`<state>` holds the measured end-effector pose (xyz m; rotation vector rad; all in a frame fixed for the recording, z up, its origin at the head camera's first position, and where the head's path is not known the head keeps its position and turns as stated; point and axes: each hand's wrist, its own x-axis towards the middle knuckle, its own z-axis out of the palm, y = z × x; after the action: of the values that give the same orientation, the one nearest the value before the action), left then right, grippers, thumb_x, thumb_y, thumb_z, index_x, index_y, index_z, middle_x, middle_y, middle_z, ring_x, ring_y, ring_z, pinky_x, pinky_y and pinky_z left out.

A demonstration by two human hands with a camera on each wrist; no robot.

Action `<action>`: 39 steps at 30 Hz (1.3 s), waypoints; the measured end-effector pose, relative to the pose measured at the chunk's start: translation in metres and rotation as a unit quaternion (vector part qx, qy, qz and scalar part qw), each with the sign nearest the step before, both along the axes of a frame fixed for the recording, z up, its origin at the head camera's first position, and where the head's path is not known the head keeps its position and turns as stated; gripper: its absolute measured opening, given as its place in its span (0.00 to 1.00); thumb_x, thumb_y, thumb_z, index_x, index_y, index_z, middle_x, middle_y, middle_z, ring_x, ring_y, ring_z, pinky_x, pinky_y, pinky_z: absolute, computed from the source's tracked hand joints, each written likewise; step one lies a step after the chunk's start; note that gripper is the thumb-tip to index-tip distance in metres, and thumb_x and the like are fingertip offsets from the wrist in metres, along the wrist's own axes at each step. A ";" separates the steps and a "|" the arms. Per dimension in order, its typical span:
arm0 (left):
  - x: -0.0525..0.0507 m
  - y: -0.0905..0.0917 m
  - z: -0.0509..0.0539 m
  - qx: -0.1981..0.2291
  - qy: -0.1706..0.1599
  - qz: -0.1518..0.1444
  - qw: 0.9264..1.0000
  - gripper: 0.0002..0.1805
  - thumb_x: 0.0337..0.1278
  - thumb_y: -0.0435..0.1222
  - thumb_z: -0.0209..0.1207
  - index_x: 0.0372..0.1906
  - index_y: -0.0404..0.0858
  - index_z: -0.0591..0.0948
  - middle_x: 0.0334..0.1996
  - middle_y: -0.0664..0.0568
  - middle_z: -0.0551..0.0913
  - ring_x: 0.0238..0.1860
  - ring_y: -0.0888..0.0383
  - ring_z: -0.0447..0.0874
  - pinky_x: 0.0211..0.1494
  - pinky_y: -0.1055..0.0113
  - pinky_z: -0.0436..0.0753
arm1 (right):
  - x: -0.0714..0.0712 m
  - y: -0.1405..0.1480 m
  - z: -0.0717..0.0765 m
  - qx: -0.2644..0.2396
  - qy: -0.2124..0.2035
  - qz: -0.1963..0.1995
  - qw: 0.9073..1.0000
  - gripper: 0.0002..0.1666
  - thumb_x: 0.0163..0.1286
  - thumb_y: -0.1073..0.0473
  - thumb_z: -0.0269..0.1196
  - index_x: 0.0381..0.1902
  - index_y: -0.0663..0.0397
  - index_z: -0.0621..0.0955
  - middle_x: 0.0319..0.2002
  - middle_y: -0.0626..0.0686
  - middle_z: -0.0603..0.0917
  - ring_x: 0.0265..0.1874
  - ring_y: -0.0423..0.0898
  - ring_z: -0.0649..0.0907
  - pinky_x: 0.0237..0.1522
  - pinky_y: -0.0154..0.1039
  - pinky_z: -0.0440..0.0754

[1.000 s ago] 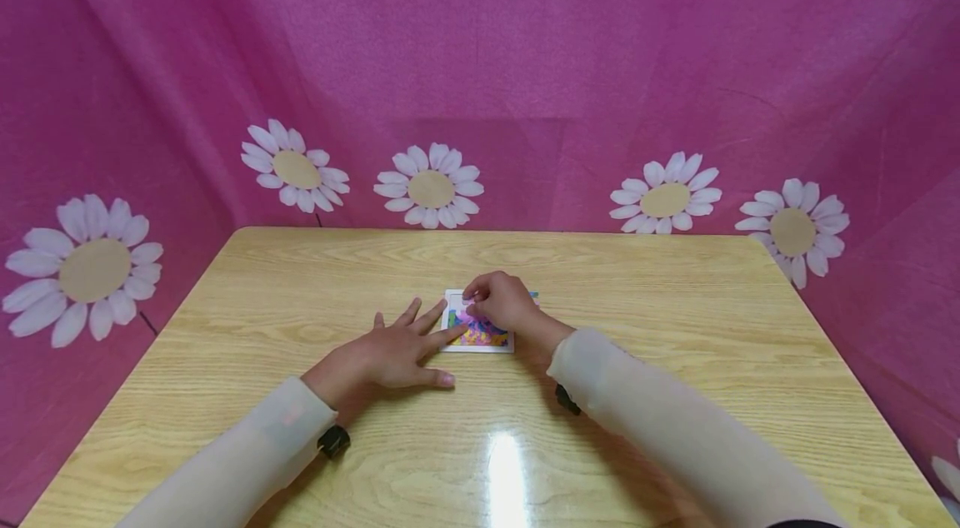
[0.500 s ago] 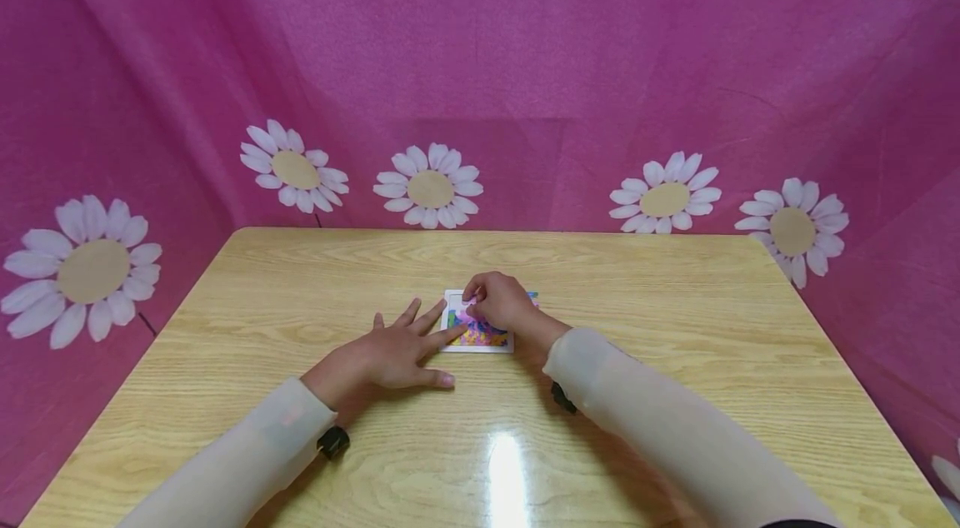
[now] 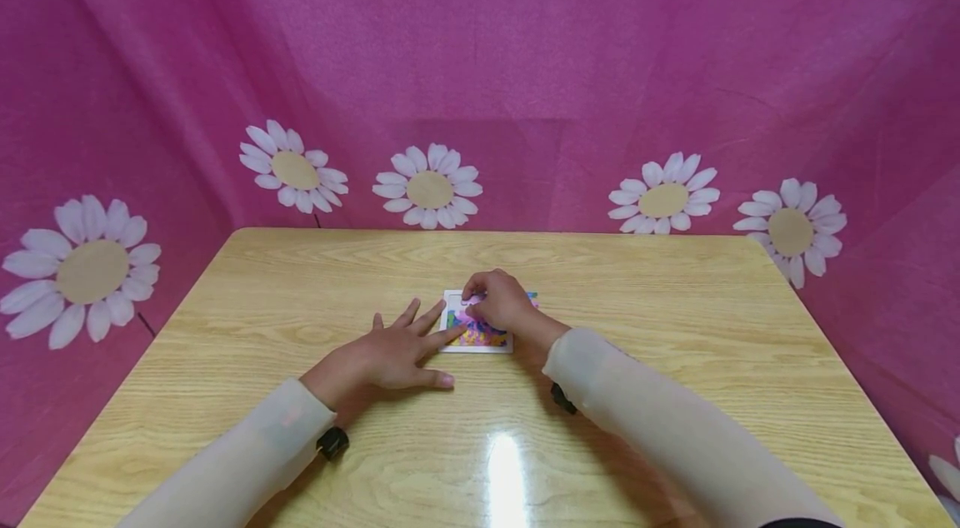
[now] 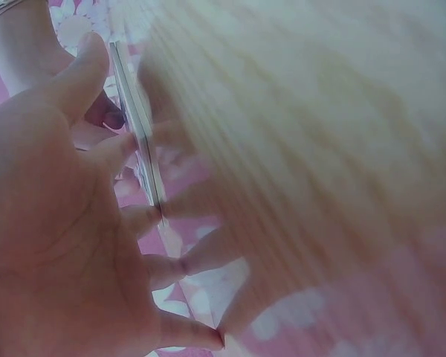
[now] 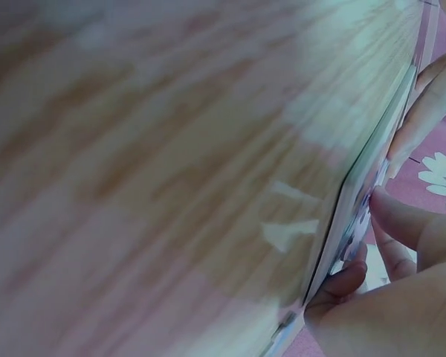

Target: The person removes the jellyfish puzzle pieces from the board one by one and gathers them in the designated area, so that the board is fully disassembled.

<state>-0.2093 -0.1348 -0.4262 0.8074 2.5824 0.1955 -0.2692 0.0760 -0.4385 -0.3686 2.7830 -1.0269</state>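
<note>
A small picture puzzle in a white frame [image 3: 477,349] lies flat on the table, with a pink, blue and yellow picture. My left hand [image 3: 397,353] rests with fingers spread, one finger across the puzzle's left side and the thumb on the tabletop. Bent over the upper part is my right hand [image 3: 501,301], its thumb and index finger pinching what looks like a small puzzle piece [image 3: 466,301], mostly hidden by the fingers. In the right wrist view the thumb of the right hand [image 5: 401,260] touches the puzzle's face [image 5: 362,212], with other fingers curled near its edge.
A colourful piece [image 3: 533,295] pokes out beyond the frame's upper right, partly behind the right hand. The wooden table [image 3: 660,320] ends at a pink curtain [image 3: 525,53] printed with daisies. A bright reflection lies on the tabletop in front.
The right hand's fingers shift very slightly over the puzzle's upper part, and the right wrist has moved a little to the left. The left hand stays in place.
</note>
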 end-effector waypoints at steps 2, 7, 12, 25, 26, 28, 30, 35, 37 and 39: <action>0.000 0.000 0.000 0.000 0.000 -0.001 1.000 0.45 0.63 0.72 0.51 0.82 0.67 0.53 0.85 0.53 0.37 0.83 0.36 0.31 0.67 0.17 0.44 | -0.001 0.000 0.000 -0.006 -0.003 -0.002 1.000 0.12 0.63 0.66 0.72 0.44 0.50 0.86 0.48 0.55 0.85 0.52 0.52 0.81 0.61 0.50 0.77; 0.000 0.000 0.000 -0.002 0.000 -0.002 1.000 0.46 0.64 0.72 0.51 0.82 0.67 0.52 0.85 0.54 0.36 0.82 0.36 0.30 0.67 0.17 0.44 | -0.004 0.003 0.000 -0.017 -0.016 0.000 1.000 0.15 0.65 0.68 0.71 0.50 0.55 0.86 0.48 0.55 0.86 0.50 0.51 0.82 0.61 0.49 0.78; -0.001 0.000 0.000 -0.004 0.001 -0.001 1.000 0.46 0.63 0.72 0.51 0.82 0.68 0.52 0.85 0.54 0.37 0.82 0.36 0.31 0.67 0.17 0.44 | -0.004 0.006 0.003 -0.041 -0.040 -0.006 0.998 0.15 0.66 0.71 0.67 0.48 0.52 0.86 0.47 0.56 0.86 0.45 0.49 0.82 0.54 0.46 0.80; -0.002 0.001 0.000 -0.004 -0.007 0.006 1.000 0.46 0.62 0.72 0.52 0.82 0.68 0.52 0.85 0.54 0.37 0.83 0.36 0.30 0.67 0.17 0.42 | -0.005 0.012 0.006 -0.074 -0.050 -0.026 0.996 0.05 0.70 0.69 0.64 0.41 0.58 0.86 0.38 0.55 0.85 0.35 0.45 0.80 0.34 0.33 0.78; -0.002 0.001 -0.001 -0.004 -0.007 0.006 1.000 0.46 0.62 0.72 0.52 0.82 0.69 0.52 0.85 0.54 0.37 0.83 0.36 0.30 0.67 0.17 0.42 | -0.006 0.013 0.006 -0.075 -0.051 -0.027 0.996 0.05 0.70 0.69 0.65 0.41 0.58 0.86 0.37 0.55 0.85 0.35 0.45 0.81 0.34 0.33 0.78; -0.002 0.001 -0.001 -0.004 -0.008 0.007 1.000 0.46 0.62 0.72 0.52 0.82 0.69 0.52 0.85 0.54 0.37 0.83 0.36 0.30 0.67 0.17 0.42 | -0.005 0.013 0.007 -0.074 -0.051 -0.028 0.996 0.05 0.70 0.69 0.65 0.41 0.58 0.86 0.37 0.55 0.85 0.35 0.45 0.80 0.34 0.33 0.78; -0.002 0.001 -0.001 -0.003 -0.008 0.007 1.000 0.46 0.62 0.72 0.52 0.82 0.69 0.52 0.85 0.54 0.37 0.83 0.37 0.30 0.67 0.17 0.42 | -0.005 0.013 0.008 -0.076 -0.050 -0.027 0.996 0.05 0.70 0.69 0.65 0.41 0.58 0.86 0.37 0.55 0.86 0.35 0.45 0.80 0.34 0.32 0.77; -0.001 0.001 -0.001 -0.002 -0.005 0.007 1.000 0.46 0.62 0.73 0.52 0.82 0.69 0.52 0.85 0.54 0.37 0.83 0.37 0.30 0.67 0.17 0.43 | -0.005 0.015 0.010 -0.080 -0.049 -0.026 0.995 0.06 0.70 0.69 0.65 0.42 0.58 0.87 0.38 0.56 0.85 0.37 0.46 0.80 0.36 0.33 0.77; -0.001 0.001 -0.001 0.000 -0.005 0.007 1.000 0.46 0.61 0.73 0.52 0.82 0.69 0.52 0.85 0.53 0.37 0.83 0.37 0.30 0.67 0.17 0.43 | -0.005 0.017 0.012 -0.080 -0.050 -0.026 0.995 0.06 0.71 0.68 0.65 0.42 0.57 0.87 0.39 0.56 0.86 0.39 0.47 0.80 0.39 0.35 0.77; -0.002 0.001 -0.001 0.001 -0.006 0.009 1.000 0.46 0.61 0.73 0.52 0.82 0.69 0.52 0.85 0.53 0.37 0.83 0.37 0.30 0.68 0.17 0.42 | -0.006 0.019 0.012 -0.080 -0.051 -0.026 0.995 0.06 0.72 0.67 0.64 0.43 0.57 0.87 0.41 0.57 0.86 0.41 0.47 0.81 0.42 0.37 0.78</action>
<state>-0.2108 -0.1338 -0.4274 0.7828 2.5798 0.2072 -0.2753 0.0949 -0.4265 -0.2576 2.6418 -1.2471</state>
